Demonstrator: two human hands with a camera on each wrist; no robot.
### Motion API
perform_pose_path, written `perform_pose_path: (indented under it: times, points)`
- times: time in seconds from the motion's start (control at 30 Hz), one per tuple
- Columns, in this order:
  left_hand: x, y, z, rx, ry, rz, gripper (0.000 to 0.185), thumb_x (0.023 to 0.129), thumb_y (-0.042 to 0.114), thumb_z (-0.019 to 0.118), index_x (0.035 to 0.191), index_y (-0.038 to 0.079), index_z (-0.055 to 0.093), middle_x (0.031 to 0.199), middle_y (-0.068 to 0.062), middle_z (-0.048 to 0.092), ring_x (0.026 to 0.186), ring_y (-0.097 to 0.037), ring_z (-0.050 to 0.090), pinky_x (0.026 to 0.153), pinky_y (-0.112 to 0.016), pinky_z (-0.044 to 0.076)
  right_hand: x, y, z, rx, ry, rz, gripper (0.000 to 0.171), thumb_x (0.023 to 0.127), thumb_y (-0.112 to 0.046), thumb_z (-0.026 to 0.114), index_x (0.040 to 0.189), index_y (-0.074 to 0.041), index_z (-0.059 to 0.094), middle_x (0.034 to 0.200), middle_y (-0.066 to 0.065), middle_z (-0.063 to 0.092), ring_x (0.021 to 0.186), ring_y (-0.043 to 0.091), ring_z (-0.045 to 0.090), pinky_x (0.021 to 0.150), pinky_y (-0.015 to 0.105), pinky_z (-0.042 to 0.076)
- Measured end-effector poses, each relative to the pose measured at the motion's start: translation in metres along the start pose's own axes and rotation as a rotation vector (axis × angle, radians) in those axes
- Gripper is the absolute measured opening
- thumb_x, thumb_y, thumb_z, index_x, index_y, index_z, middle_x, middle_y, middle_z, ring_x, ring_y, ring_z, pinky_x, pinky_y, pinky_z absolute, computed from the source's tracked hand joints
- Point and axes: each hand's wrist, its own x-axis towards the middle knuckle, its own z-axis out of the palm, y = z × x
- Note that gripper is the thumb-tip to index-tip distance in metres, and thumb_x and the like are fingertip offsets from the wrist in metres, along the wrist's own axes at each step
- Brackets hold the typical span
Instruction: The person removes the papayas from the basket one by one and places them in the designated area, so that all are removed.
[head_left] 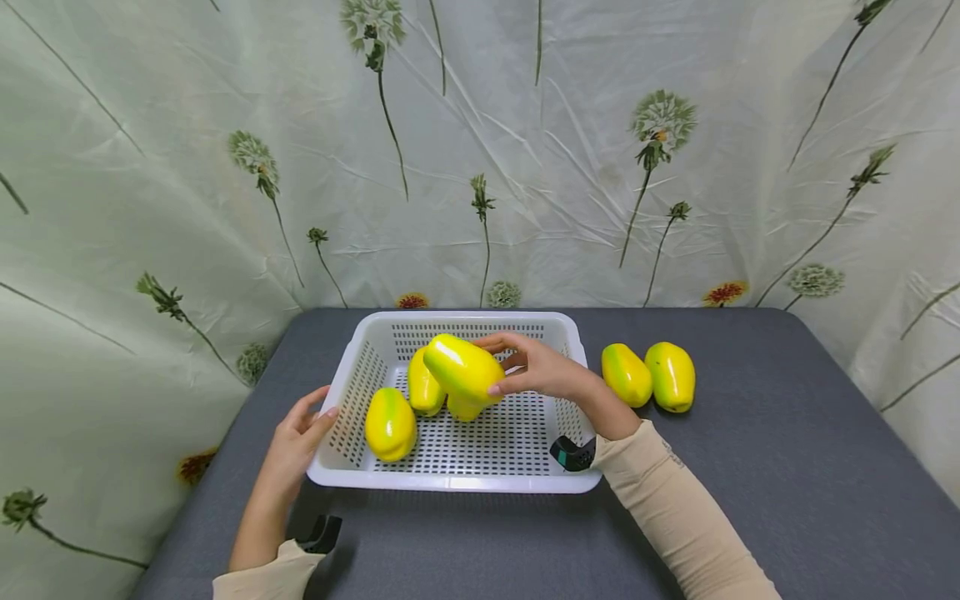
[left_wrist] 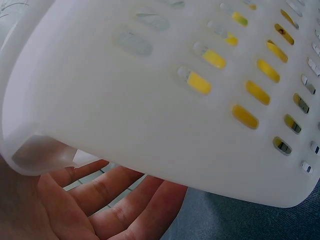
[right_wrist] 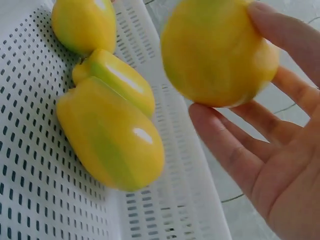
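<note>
A white perforated basket (head_left: 352, 392) stands mid-table with three yellow-green fruits in it: one at the front left (head_left: 390, 423), one behind it (head_left: 424, 387), one partly hidden (head_left: 461, 408). My right hand (head_left: 517, 371) grips a fourth yellow-green fruit (head_left: 463, 369) just above the basket's middle. The right wrist view shows that fruit (right_wrist: 217, 52) between thumb and fingers (right_wrist: 235, 150), with the three lying fruits (right_wrist: 110, 132) below. My left hand (head_left: 303, 429) rests with straight fingers against the basket's left wall (left_wrist: 125, 100); its palm (left_wrist: 100, 200) sits under the rim.
Two more yellow-green fruits (head_left: 627, 375) (head_left: 671, 377) lie side by side on the grey table (head_left: 787, 433), right of the basket. A floral cloth backdrop (head_left: 525, 167) closes off the back and sides. Black wrist straps (head_left: 573, 452) show on both arms.
</note>
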Motion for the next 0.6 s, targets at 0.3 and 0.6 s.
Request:
perform_pose_path:
  times: [0.3, 0.6]
  points:
    - [0.0, 0.001, 0.0, 0.003, -0.003, -0.015, 0.054, 0.091, 0.03, 0.052, 0.137, 0.009, 0.033, 0.112, -0.027, 0.053, 0.084, -0.023, 0.061, 0.064, -0.035, 0.052, -0.014, 0.004, -0.021, -0.012, 0.136, -0.08, 0.06, 0.079, -0.01, 0.069, 0.132, -0.011, 0.041, 0.126, 0.008, 0.044, 0.101, 0.026, 0.054, 0.08, 0.036, 0.048]
    - [0.0, 0.001, -0.001, -0.014, -0.012, 0.004, 0.053, 0.091, 0.028, 0.053, 0.136, 0.008, 0.034, 0.11, -0.027, 0.053, 0.079, -0.02, 0.061, 0.061, -0.034, 0.052, -0.036, 0.002, -0.044, -0.06, 0.25, -0.086, 0.061, 0.079, -0.006, 0.068, 0.133, -0.007, 0.038, 0.127, 0.011, 0.044, 0.099, 0.027, 0.054, 0.08, 0.035, 0.048]
